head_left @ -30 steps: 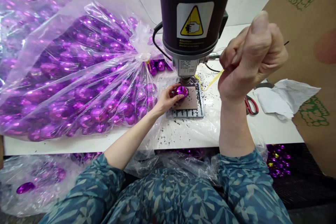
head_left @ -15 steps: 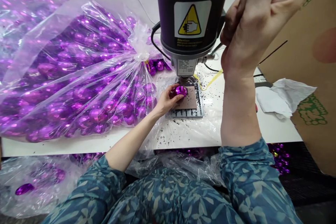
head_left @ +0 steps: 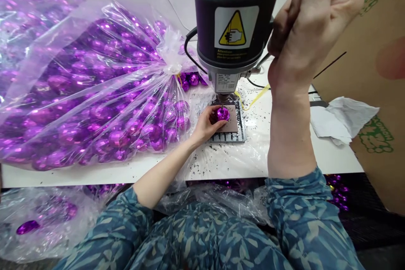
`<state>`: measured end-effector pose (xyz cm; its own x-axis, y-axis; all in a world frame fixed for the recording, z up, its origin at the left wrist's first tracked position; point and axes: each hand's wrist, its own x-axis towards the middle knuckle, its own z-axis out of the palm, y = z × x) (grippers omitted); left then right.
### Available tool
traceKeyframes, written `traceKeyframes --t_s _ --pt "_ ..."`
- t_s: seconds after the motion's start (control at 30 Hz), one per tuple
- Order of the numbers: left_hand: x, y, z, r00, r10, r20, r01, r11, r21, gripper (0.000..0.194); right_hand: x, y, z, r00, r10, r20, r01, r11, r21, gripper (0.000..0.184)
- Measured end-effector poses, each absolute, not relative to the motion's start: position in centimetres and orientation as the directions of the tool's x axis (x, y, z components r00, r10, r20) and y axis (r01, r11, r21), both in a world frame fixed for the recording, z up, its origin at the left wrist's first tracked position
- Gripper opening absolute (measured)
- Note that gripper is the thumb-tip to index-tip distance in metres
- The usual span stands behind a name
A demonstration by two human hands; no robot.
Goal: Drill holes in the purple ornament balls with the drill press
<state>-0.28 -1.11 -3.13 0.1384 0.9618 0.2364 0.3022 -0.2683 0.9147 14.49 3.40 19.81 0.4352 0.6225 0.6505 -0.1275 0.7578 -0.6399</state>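
Observation:
A grey bench drill press (head_left: 236,21) stands on the white table (head_left: 221,164), its bit above a small brown block (head_left: 232,119) on a slotted metal base. My left hand (head_left: 205,124) pinches a shiny purple faceted ball (head_left: 222,113) on that block, just below the bit. My right hand (head_left: 311,25) is raised high beside the drill head, fingers closed round the thin metal feed lever (head_left: 262,61). Dark shavings lie scattered around the base.
A big clear bag of several purple balls (head_left: 79,88) fills the table's left half. Crumpled white paper (head_left: 343,116) and a cardboard box (head_left: 376,71) sit at right. More bags with purple balls (head_left: 38,219) lie below the table edge and on my lap.
My right hand has risen with the lever from mid-height to beside the drill head. My left hand has drawn the purple ball slightly toward me on the block.

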Motion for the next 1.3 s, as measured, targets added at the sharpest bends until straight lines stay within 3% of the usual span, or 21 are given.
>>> traceKeyframes --t_s 0.23,0.57,0.83,1.03,1.3 --pt "-0.2 -1.1 -2.9 0.129 0.968 0.216 0.260 -0.243 0.935 0.055 14.2 0.8 16.9 0.458 0.356 0.815 0.019 0.912 -0.410 0.057" --pt "-0.2 -1.3 -2.7 0.135 0.973 0.186 0.253 -0.216 0.943 0.056 14.0 -1.3 15.0 0.502 0.368 0.783 0.119 0.867 -0.484 0.065" --pt "-0.2 -1.3 -2.7 0.133 0.970 0.205 0.233 -0.231 0.944 0.053 14.0 0.0 13.4 0.524 0.212 0.825 0.028 0.964 -0.266 0.072" --pt "-0.1 -1.3 -2.6 0.129 0.972 0.198 0.207 -0.221 0.953 0.053 14.2 0.8 12.7 0.483 0.095 0.870 0.041 0.991 -0.131 0.068" --pt "-0.2 -1.3 -2.6 0.119 0.973 0.199 0.211 -0.221 0.952 0.054 14.2 1.3 11.1 0.597 0.053 0.801 0.160 0.970 -0.183 0.070"
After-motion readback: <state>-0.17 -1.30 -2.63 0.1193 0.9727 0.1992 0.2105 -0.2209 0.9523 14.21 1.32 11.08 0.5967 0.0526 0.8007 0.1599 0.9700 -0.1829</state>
